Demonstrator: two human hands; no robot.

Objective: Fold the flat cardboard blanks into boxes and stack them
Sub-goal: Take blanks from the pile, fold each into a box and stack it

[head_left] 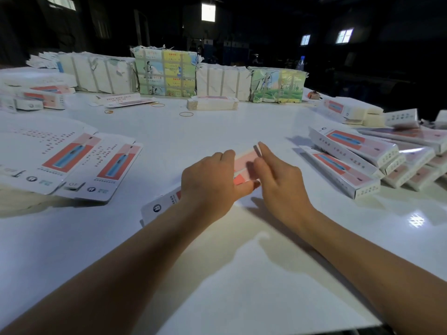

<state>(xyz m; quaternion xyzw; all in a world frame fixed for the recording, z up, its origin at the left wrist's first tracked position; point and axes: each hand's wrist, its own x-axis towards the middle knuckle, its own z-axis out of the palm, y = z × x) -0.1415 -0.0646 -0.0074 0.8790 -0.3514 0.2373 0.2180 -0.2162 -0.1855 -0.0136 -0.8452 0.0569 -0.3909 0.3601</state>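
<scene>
A white and pink cardboard box blank [244, 165] lies slanted across the middle of the white table [217, 274]; its near end [159, 207] sticks out under my left wrist. My left hand [208, 177] grips it from the left, fingers curled over the top and thumb underneath. My right hand [278, 180] is at its far end with straight fingers touching the flap. Flat blanks [72, 160] lie spread at the left. Folded boxes [355, 151] are piled at the right.
Wrapped bundles of paper stock [167, 71] line the far edge. A small stack of blanks [212, 103] and loose rubber bands [186, 114] lie mid-table. More boxes [38, 95] sit far left, and a plastic bottle [300, 62] stands at the back right.
</scene>
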